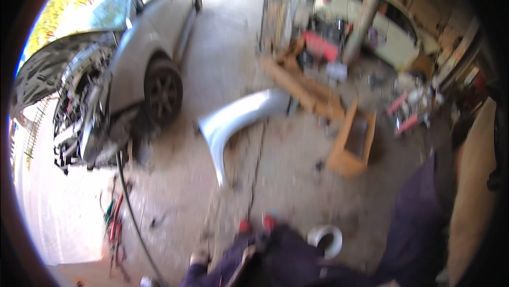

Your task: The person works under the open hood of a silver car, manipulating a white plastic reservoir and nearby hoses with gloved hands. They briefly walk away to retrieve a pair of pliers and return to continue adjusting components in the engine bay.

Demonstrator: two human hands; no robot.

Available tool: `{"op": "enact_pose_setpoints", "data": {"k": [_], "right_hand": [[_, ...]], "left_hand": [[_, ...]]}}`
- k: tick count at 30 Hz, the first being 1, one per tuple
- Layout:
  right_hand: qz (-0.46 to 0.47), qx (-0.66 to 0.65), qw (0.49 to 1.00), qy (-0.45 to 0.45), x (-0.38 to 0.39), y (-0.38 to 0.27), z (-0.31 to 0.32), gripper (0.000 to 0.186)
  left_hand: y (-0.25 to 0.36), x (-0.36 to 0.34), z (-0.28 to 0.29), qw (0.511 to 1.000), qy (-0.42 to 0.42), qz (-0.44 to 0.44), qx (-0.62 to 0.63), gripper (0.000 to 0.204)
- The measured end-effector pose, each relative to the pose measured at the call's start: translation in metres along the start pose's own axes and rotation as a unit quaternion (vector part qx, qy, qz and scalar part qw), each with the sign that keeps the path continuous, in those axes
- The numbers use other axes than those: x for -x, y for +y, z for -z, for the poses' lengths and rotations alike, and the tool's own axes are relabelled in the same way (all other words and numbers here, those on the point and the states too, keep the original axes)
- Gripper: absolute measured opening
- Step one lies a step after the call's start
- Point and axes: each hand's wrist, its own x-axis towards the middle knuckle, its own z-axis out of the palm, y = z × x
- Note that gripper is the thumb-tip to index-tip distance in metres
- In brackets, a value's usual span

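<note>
My left hand [200, 258] shows small and blurred at the end of a dark sleeve, low in the picture; its fingers cannot be made out. It appears over the concrete floor, to the left of my dark clothing [289, 258]. My right hand is out of sight. Ahead of my red shoes [269, 222], a silver car fender [249, 111] lies on the floor, apart from my hand. A white bucket [334, 244] stands to the right of my legs.
At left stands a silver car [154, 29], its hood [42, 67] raised and front end stripped. A hose [132, 207] and red-green tools or cables [114, 226] lie nearby. Right are an open cardboard box [344, 162], a pale car [395, 43] and dark purple cloth [416, 212].
</note>
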Motion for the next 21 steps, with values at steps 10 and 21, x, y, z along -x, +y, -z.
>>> {"op": "enact_pose_setpoints", "data": {"k": [10, 21], "right_hand": [[-0.057, 0.053, 0.996, 0.054, 0.030, 0.053, -0.038, 0.032], [-0.047, 0.033, 0.994, 0.090, 0.098, 0.233, -0.092, 0.030]], "left_hand": [[0.064, -0.089, 0.142, 0.950, -0.024, 0.198, 0.238, 0.046], [0.088, -0.170, 0.147, 0.897, -0.018, 0.251, 0.363, 0.047]]}}
